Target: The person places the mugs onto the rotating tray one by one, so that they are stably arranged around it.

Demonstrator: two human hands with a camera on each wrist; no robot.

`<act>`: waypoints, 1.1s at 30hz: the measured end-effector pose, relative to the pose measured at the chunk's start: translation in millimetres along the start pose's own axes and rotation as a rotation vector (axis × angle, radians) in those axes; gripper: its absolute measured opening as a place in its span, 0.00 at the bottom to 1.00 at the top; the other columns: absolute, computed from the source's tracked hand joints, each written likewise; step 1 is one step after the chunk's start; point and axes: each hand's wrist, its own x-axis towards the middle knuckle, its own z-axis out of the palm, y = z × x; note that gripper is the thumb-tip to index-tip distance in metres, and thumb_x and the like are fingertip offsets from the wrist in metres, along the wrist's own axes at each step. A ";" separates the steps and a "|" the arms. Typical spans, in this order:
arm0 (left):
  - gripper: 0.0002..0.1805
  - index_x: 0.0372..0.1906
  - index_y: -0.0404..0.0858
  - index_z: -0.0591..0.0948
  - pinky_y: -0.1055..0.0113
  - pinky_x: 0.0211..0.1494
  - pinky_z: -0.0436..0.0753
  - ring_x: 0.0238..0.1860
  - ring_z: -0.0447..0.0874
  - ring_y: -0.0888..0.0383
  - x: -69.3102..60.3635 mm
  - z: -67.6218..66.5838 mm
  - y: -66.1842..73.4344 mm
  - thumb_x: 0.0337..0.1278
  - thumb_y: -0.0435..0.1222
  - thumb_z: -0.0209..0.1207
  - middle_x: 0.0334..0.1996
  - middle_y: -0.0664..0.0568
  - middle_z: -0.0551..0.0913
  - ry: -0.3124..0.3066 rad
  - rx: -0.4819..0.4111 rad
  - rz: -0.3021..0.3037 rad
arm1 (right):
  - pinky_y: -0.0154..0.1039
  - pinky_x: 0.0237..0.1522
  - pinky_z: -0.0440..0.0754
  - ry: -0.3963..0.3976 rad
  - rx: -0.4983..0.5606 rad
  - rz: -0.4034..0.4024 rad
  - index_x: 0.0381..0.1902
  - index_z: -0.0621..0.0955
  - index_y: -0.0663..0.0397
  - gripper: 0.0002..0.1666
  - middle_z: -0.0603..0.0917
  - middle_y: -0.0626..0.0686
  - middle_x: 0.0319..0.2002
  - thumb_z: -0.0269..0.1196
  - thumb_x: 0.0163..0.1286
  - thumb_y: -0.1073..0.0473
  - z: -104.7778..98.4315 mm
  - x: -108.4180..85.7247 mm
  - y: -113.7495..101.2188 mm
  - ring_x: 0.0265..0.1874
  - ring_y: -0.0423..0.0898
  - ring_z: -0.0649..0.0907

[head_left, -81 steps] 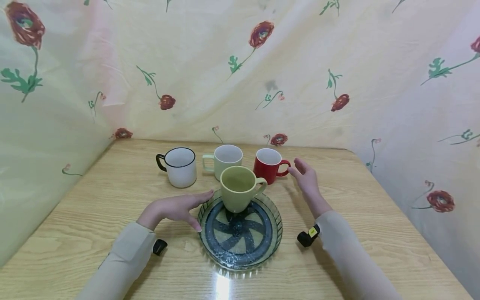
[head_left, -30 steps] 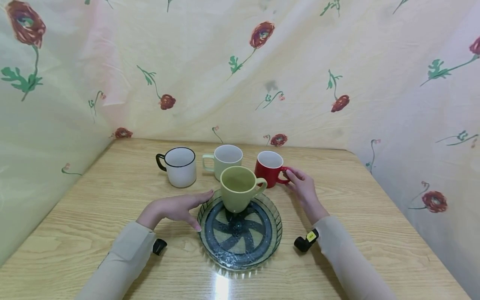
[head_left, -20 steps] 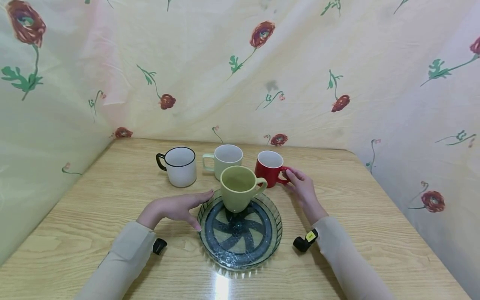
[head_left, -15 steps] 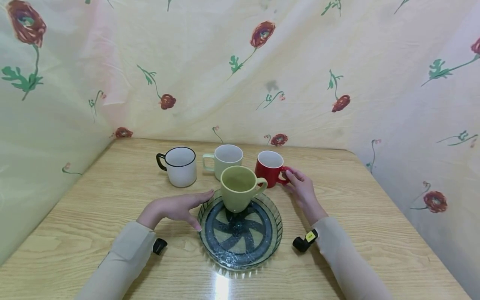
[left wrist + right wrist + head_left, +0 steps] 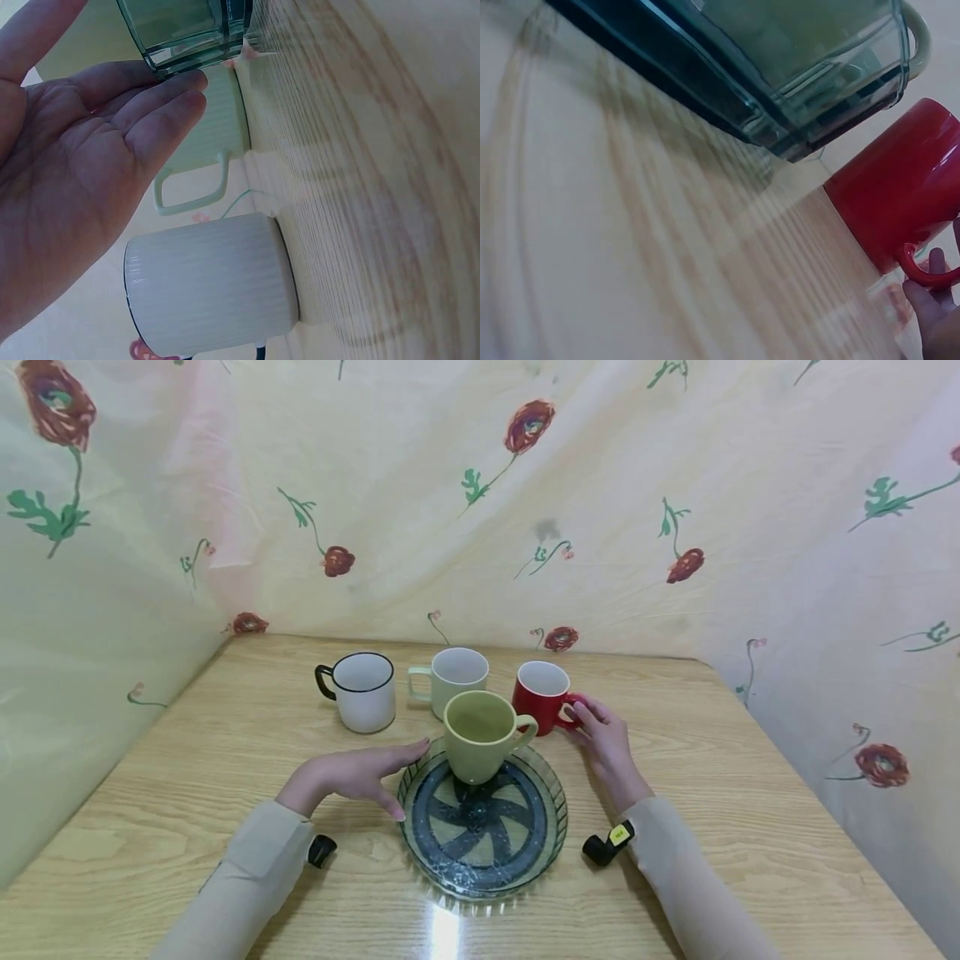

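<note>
Thumb and fingers of our right hand (image 5: 602, 743) are now pinching the handle of a glossy red ceramic mug (image 5: 540, 708), no longer hovering apart beside it; the mug is standing upright at centre-right of the frame, slightly nearer us than before. For the work, we are judging this as control gained. Our left hand (image 5: 354, 774) is keeping its thumb and forefinger straight and spread at the left rim of a round, ribbed glass dish (image 5: 491, 862) with a dark blue pattern, lower centre; its fingertips are probably touching, though contact is showing dimly. A tall yellow-green mug (image 5: 478, 756) is standing in the dish, its handle jutting rightward, so we are having little room that way. Pale wooden tabletop (image 5: 738, 827) is stretching from our right hand toward its right edge.
</note>
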 end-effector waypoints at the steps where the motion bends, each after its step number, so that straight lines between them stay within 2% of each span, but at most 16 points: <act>1: 0.56 0.75 0.27 0.44 0.45 0.77 0.53 0.77 0.44 0.39 0.0 -0.2 0.2 0.51 0.36 0.68 0.77 0.35 0.42 0.000 0.006 0.003 | 0.36 0.56 0.82 0.005 0.007 0.000 0.45 0.83 0.41 0.09 0.85 0.43 0.42 0.58 0.72 0.56 0.5 -0.1 0.3 0.52 0.41 0.80; 8: 0.56 0.75 0.27 0.44 0.46 0.77 0.53 0.77 0.44 0.40 -0.4 -0.7 -0.5 0.51 0.36 0.69 0.77 0.36 0.42 0.004 0.007 -0.003 | 0.37 0.56 0.82 0.025 0.040 0.004 0.44 0.83 0.43 0.08 0.84 0.43 0.41 0.57 0.72 0.58 1.7 -0.7 1.2 0.51 0.41 0.80; 13: 0.56 0.75 0.27 0.44 0.45 0.77 0.53 0.77 0.44 0.40 -1.2 -1.2 -0.7 0.50 0.36 0.69 0.77 0.35 0.42 0.007 0.017 -0.003 | 0.36 0.53 0.83 0.050 0.095 0.018 0.44 0.83 0.44 0.09 0.83 0.47 0.45 0.57 0.71 0.59 0.0 -1.7 3.2 0.54 0.43 0.78; 19: 0.56 0.75 0.26 0.44 0.45 0.77 0.53 0.77 0.44 0.40 -0.9 -0.1 -0.4 0.51 0.36 0.68 0.77 0.35 0.42 0.004 0.000 0.002 | 0.45 0.62 0.77 0.049 0.189 0.037 0.50 0.82 0.46 0.13 0.80 0.50 0.51 0.61 0.68 0.57 -8.2 -6.1 5.5 0.57 0.46 0.76; 23: 0.56 0.75 0.26 0.43 0.45 0.77 0.53 0.77 0.43 0.40 -0.8 1.0 0.6 0.51 0.36 0.68 0.77 0.35 0.42 0.004 -0.008 0.008 | 0.49 0.63 0.75 0.035 0.238 0.048 0.50 0.82 0.47 0.13 0.81 0.50 0.49 0.63 0.67 0.58 -14.8 -11.3 3.2 0.55 0.47 0.78; 26: 0.56 0.75 0.26 0.44 0.45 0.77 0.52 0.77 0.43 0.39 -0.8 0.8 1.5 0.51 0.36 0.68 0.77 0.34 0.42 0.007 -0.002 0.010 | 0.42 0.57 0.81 0.036 0.185 0.022 0.46 0.84 0.45 0.10 0.85 0.45 0.43 0.63 0.67 0.57 -18.6 -16.2 -1.6 0.52 0.43 0.81; 30: 0.56 0.75 0.26 0.44 0.44 0.77 0.52 0.77 0.43 0.39 -0.4 -0.2 2.2 0.51 0.36 0.68 0.77 0.34 0.42 0.008 0.010 0.011 | 0.30 0.45 0.85 0.037 0.046 -0.045 0.40 0.85 0.38 0.06 0.88 0.38 0.37 0.62 0.67 0.54 -23.1 -25.4 -8.4 0.45 0.36 0.85; 33: 0.56 0.75 0.27 0.44 0.46 0.78 0.52 0.77 0.43 0.40 -0.1 -0.7 2.3 0.50 0.37 0.69 0.77 0.35 0.42 0.011 0.016 0.003 | 0.28 0.43 0.85 0.019 0.009 -0.082 0.39 0.85 0.37 0.06 0.88 0.37 0.37 0.61 0.68 0.54 -25.9 -34.2 -12.3 0.42 0.34 0.86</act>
